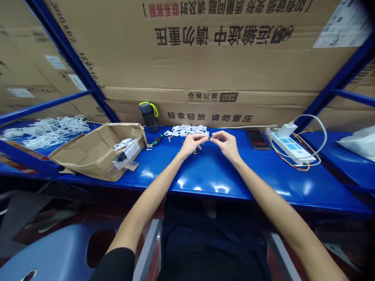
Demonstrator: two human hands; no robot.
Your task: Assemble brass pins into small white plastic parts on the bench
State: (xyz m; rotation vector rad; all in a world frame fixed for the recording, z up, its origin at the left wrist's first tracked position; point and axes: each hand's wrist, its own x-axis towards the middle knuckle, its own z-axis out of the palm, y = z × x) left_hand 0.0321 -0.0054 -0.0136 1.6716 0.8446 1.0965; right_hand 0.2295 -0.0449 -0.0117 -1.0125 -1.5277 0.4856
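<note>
My left hand [191, 144] and my right hand [227, 143] meet over the blue table, fingertips nearly touching. Between the two pinches sits a tiny dark piece [209, 138], too small to make out. Just below my left hand lie several small brass-coloured metal parts [195, 152]. White plastic pieces with holes [187, 130] are spread behind the hands. To the left rests a screwdriver with a green and black handle [158, 139], with more small brass-coloured parts [149, 147] beside it.
An open cardboard box [84, 156] holding white items stands on the left, near a pile of white cords [55, 130]. A dark bottle [150, 119] stands at the back. On the right are a blurred dark object [258, 139] and a power strip [294, 149] with cables.
</note>
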